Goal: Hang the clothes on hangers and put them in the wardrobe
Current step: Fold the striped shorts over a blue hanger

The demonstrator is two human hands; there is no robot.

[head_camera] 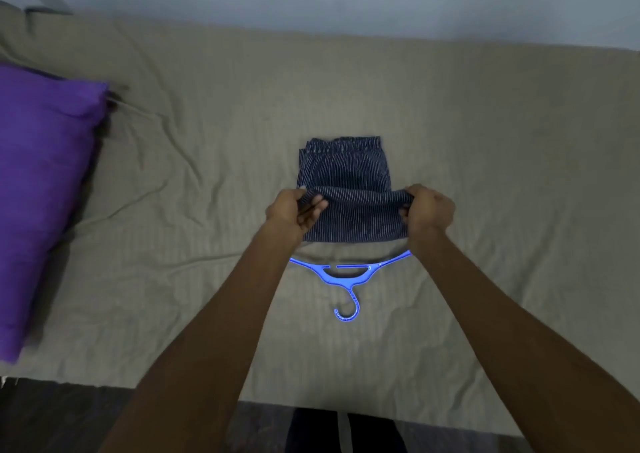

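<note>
Shorts gripped over hanger

My left hand (298, 208) and right hand (427, 210) pinch opposite sides of the striped shorts (346, 175), folded on the bed (207, 141); blue hanger (346, 272) lies partly beneath, hook toward me.

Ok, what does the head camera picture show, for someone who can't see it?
Two hands, left and right, hold the folded edge of striped shorts on a tan bed. A blue hanger lies just below; a purple pillow sits left.

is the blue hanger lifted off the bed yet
No, the blue hanger lies flat on the bed sheet while both hands grip the striped garment beyond it.
</note>
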